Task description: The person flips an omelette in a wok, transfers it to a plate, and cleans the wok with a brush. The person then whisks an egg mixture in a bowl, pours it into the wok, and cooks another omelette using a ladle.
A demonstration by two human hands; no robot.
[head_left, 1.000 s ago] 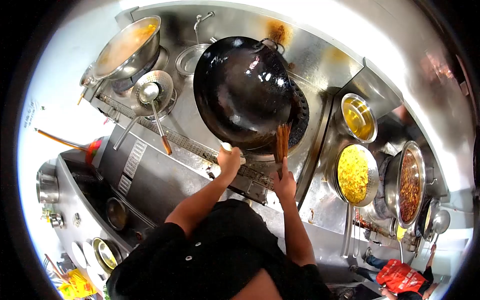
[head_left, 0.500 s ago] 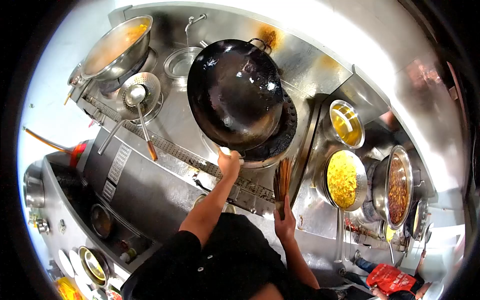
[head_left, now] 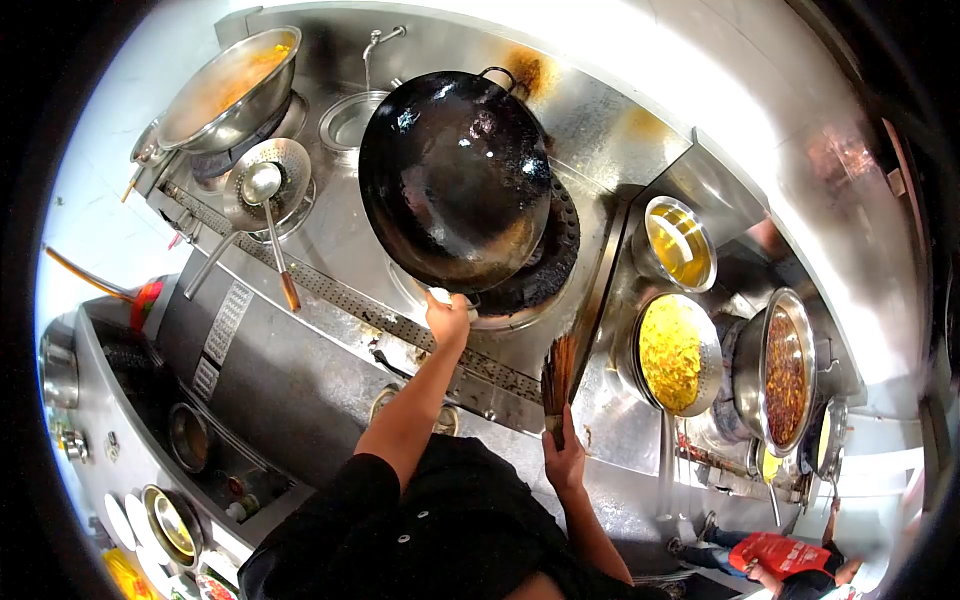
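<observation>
Wok (head_left: 455,180) tilts, left hand (head_left: 448,320) clutching cloth (head_left: 440,296) at its rim; brush (head_left: 558,375) (clasped in right hand (head_left: 566,460)) has withdrawn, apparently leaving one-handed steadying.

The person wears a black cloth upper garment (head_left: 470,500). Two small, round, pale buttons (head_left: 423,514) are fitted to its front. The short black left sleeve (head_left: 335,510) exposes the forearm (head_left: 412,412). The left hand (head_left: 448,320) and right hand (head_left: 565,462) are bare.

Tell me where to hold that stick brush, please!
Grip the brush by its narrow near end, probably from the person's own side, as the right hand does: its bristles point away from the person and fan out wider.
</observation>
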